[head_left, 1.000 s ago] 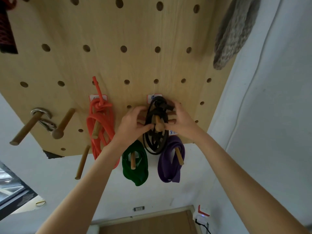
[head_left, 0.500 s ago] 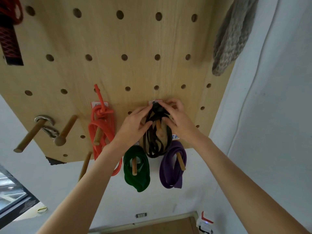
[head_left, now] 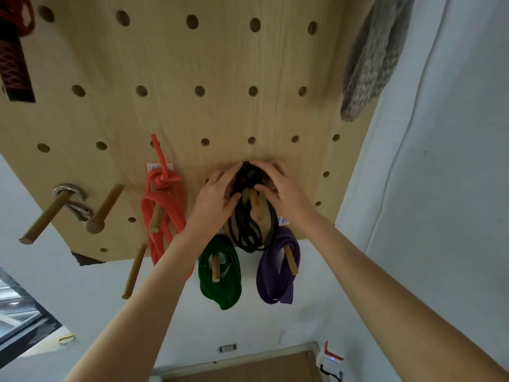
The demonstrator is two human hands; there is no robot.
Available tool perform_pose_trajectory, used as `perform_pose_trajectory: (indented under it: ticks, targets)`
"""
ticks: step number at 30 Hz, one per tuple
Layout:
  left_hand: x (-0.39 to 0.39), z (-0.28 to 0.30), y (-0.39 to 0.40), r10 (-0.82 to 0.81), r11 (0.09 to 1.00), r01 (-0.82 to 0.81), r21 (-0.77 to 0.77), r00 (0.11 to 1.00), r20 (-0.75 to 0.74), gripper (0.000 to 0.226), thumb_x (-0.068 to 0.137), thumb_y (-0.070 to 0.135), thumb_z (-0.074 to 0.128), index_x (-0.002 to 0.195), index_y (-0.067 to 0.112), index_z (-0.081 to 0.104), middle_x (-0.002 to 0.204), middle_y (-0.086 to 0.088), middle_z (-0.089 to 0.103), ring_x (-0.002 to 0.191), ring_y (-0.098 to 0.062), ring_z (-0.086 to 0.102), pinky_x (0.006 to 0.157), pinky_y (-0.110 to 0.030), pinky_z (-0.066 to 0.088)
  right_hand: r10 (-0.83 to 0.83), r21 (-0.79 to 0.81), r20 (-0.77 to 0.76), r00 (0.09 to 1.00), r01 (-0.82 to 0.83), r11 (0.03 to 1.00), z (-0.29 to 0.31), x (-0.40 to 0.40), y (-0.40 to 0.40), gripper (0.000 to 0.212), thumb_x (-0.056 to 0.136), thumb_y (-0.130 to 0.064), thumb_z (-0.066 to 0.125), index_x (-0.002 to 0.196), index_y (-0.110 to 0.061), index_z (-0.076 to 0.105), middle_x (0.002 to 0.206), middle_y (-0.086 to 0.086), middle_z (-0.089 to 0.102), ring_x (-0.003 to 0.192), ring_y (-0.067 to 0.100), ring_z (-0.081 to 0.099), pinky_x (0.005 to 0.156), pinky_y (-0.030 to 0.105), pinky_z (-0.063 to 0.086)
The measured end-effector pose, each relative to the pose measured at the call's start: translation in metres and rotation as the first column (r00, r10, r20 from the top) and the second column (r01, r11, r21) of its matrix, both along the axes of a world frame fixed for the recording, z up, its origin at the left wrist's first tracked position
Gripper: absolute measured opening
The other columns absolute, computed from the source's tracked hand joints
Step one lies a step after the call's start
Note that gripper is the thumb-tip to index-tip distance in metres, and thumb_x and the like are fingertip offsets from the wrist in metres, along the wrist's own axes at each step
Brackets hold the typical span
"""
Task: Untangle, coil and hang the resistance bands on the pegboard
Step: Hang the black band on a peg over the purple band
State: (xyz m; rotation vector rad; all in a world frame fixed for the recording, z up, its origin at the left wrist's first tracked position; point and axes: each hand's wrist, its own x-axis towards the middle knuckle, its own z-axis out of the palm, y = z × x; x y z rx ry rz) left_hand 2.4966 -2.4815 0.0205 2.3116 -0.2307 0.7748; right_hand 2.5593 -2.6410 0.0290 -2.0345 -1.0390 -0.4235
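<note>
Both my hands are up on the pegboard [head_left: 220,78], working the black band [head_left: 252,232]. It hangs as a coil over a wooden peg [head_left: 254,202] in the middle of the board, loops drooping past the board's lower edge.

My left hand [head_left: 216,201] sits on the left side of the coil's top: fingers curled over the knotted upper part, thumb pressed against the strands just left of the peg. My right hand [head_left: 281,188] covers the top right: fingertips arched over the knot, thumb pointing in and touching the band right by the peg's base. So both hands are closed lightly around the coil's top, pressing it toward the board, not spread.

Other bands already hung:
- orange band [head_left: 162,205], left of my left hand, knotted at top, on its own peg, long loops hanging down.
- green band [head_left: 220,274], below my left wrist, coiled on a lower peg.
- purple band [head_left: 276,271], below my right wrist, coiled on a peg just beside the black coil's bottom.

Far left: a metal clip [head_left: 73,201] hooked between two bare pegs. Top right: a grey knitted thing [head_left: 371,56] hangs off the board.
</note>
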Motion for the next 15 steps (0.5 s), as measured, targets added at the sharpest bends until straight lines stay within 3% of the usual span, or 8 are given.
perform_pose_trajectory:
  ticks: [2, 4, 5, 7, 9, 11, 13, 15]
  targets:
    - [-0.002, -0.007, -0.001, 0.009, 1.000, -0.010, -0.018, 0.998, -0.065, 0.063, 0.086, 0.008, 0.061, 0.142, 0.015, 0.034, 0.125, -0.013, 0.051, 0.108, -0.025, 0.056, 0.091, -0.034, 0.049, -0.004, 0.129, -0.166, 0.986, 0.026, 0.991, -0.014, -0.006, -0.002, 0.047, 0.091, -0.012, 0.057, 0.135, -0.010, 0.042, 0.127, 0.010, 0.050, 0.117, 0.018, 0.050, 0.102, 0.036, 0.043]
    - [-0.007, -0.020, -0.005, 0.042, 0.995, -0.055, -0.084, 0.987, -0.158, 0.059, 0.084, 0.017, 0.065, 0.137, 0.013, 0.038, 0.118, -0.008, 0.058, 0.104, -0.022, 0.059, 0.080, -0.023, 0.049, 0.001, 0.190, -0.353, 0.936, 0.071, 0.979, -0.030, -0.014, -0.003, 0.051, 0.087, -0.017, 0.064, 0.132, -0.010, 0.041, 0.127, 0.003, 0.052, 0.117, 0.015, 0.050, 0.099, 0.028, 0.043]
    - [-0.009, -0.027, -0.008, 0.076, 0.987, -0.104, -0.122, 0.973, -0.216, 0.053, 0.085, 0.022, 0.065, 0.131, 0.012, 0.042, 0.113, -0.005, 0.061, 0.101, -0.020, 0.060, 0.073, -0.017, 0.046, -0.020, 0.168, -0.420, 0.907, 0.099, 0.981, -0.037, -0.017, -0.003, 0.052, 0.085, -0.021, 0.066, 0.131, -0.011, 0.043, 0.122, -0.001, 0.053, 0.115, 0.013, 0.050, 0.093, 0.020, 0.043]
    - [-0.008, -0.038, -0.015, 0.148, 0.958, -0.217, -0.188, 0.934, -0.325, 0.043, 0.086, 0.030, 0.063, 0.122, 0.011, 0.049, 0.107, -0.003, 0.063, 0.098, -0.019, 0.061, 0.071, -0.019, 0.043, -0.066, 0.162, -0.517, 0.853, 0.174, 0.971, -0.046, -0.019, 0.000, 0.046, 0.084, -0.025, 0.068, 0.123, -0.012, 0.048, 0.110, -0.006, 0.055, 0.107, 0.013, 0.053, 0.077, 0.006, 0.040]
    - [-0.004, -0.044, -0.020, 0.122, 0.910, -0.253, -0.327, 0.920, -0.372, 0.036, 0.088, 0.028, 0.061, 0.117, 0.010, 0.052, 0.107, -0.004, 0.064, 0.099, -0.020, 0.061, 0.080, -0.028, 0.047, -0.069, 0.202, -0.585, 0.808, 0.228, 0.952, -0.046, -0.020, 0.008, 0.039, 0.086, -0.025, 0.066, 0.119, -0.009, 0.052, 0.108, -0.002, 0.059, 0.100, 0.013, 0.057, 0.070, 0.007, 0.042]
    - [-0.004, -0.045, -0.024, 0.011, 0.851, -0.210, -0.482, 0.924, -0.383, 0.023, 0.091, 0.020, 0.056, 0.112, 0.011, 0.053, 0.102, -0.003, 0.064, 0.098, -0.022, 0.062, 0.084, -0.032, 0.051, 0.008, 0.247, -0.679, 0.734, 0.218, 0.944, -0.048, -0.023, 0.016, 0.038, 0.088, -0.024, 0.062, 0.122, -0.011, 0.051, 0.111, 0.002, 0.060, 0.100, 0.013, 0.058, 0.075, 0.010, 0.046]
    - [-0.008, -0.047, -0.026, -0.112, 0.795, -0.144, -0.589, 0.920, -0.376, 0.013, 0.092, 0.013, 0.051, 0.105, 0.015, 0.053, 0.093, 0.003, 0.063, 0.088, -0.015, 0.063, 0.072, -0.020, 0.053, 0.150, 0.321, -0.775, 0.614, 0.178, 0.930, -0.056, -0.026, 0.019, 0.040, 0.091, -0.023, 0.059, 0.128, -0.013, 0.050, 0.118, 0.005, 0.061, 0.107, 0.016, 0.058, 0.089, 0.024, 0.049]
    - [-0.014, -0.046, -0.024, -0.169, 0.784, -0.111, -0.611, 0.908, -0.382, 0.012, 0.092, 0.011, 0.051, 0.102, 0.017, 0.052, 0.088, 0.003, 0.063, 0.079, -0.006, 0.062, 0.061, -0.011, 0.050, 0.342, 0.440, -0.843, 0.416, 0.165, 0.883, -0.059, -0.027, 0.015, 0.037, 0.091, -0.022, 0.058, 0.127, -0.012, 0.053, 0.111, 0.005, 0.067, 0.103, 0.017, 0.063, 0.087, 0.030, 0.052]
